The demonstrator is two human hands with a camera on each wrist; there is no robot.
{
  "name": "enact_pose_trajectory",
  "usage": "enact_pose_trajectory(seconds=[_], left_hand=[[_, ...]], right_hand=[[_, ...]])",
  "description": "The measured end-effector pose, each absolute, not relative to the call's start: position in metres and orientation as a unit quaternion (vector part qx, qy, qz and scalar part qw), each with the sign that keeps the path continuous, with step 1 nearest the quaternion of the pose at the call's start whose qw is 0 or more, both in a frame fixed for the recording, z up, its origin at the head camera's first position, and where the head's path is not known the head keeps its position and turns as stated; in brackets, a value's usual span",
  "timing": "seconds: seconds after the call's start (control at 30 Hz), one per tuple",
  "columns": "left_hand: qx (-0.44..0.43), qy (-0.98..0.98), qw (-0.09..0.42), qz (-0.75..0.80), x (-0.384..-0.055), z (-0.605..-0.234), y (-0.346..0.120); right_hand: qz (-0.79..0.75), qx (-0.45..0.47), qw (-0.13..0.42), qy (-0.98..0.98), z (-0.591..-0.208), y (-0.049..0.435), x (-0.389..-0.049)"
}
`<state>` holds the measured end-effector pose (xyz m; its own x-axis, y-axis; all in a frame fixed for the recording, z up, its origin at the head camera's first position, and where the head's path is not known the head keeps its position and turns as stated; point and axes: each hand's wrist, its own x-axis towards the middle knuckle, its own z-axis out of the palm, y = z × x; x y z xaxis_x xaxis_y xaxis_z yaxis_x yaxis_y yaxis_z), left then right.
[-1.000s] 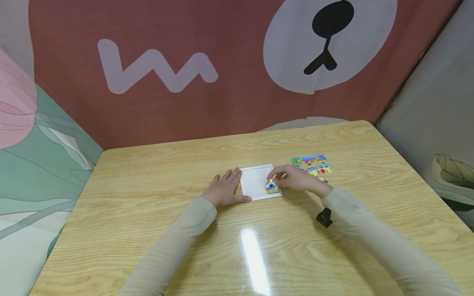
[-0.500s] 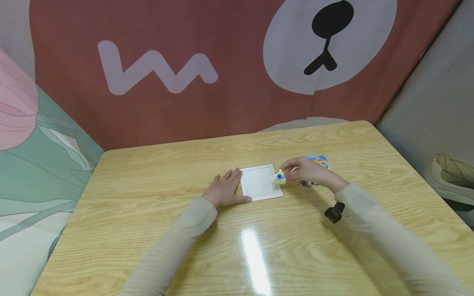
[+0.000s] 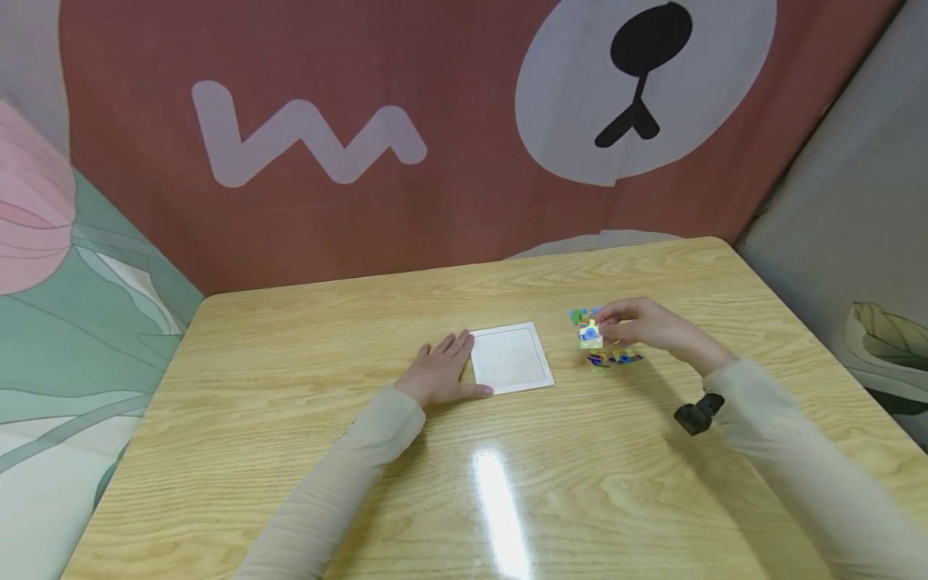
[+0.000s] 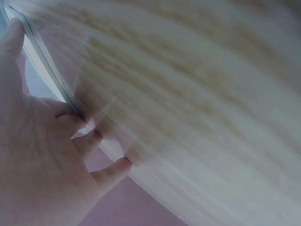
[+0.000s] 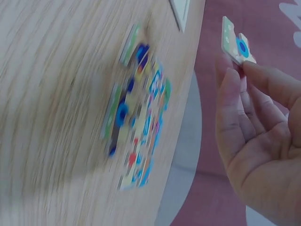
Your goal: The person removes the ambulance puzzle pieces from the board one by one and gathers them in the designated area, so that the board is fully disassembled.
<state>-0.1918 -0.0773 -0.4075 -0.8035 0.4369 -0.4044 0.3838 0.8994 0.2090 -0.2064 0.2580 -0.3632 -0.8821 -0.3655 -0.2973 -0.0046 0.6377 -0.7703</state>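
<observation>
My right hand (image 3: 648, 329) pinches a jigsaw puzzle piece (image 3: 590, 333) between thumb and fingers, above the loose pieces on the table. In the right wrist view the held puzzle piece (image 5: 237, 43) shows a blue ring on pale yellow, with a green edge. Below it lie several colourful puzzle pieces (image 5: 134, 122), partly hidden by the hand in the head view. My left hand (image 3: 438, 374) rests with spread, straight fingers at the left edge of a white square puzzle frame (image 3: 511, 358). Thumb and fingertips touch its border.
The light wooden table (image 3: 326, 346) runs back to a red cloth (image 3: 362, 217) with a printed bear face. A black wrist camera (image 3: 698, 414) is strapped beneath the right sleeve. Light glares off the table's front.
The right hand has carried the puzzle piece from over the frame's right side, up and rightward, to above the loose pieces. The left hand and the frame have stayed still.
</observation>
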Motion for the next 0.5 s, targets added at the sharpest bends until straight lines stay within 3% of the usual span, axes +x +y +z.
enact_pose_trajectory(seconds=[0.5], left_hand=[[0.22,0.948,0.224,0.055,-0.192,-0.409,-0.078]], right_hand=[[-0.394,-0.069,0.217,0.89,-0.369,0.304,-0.205]])
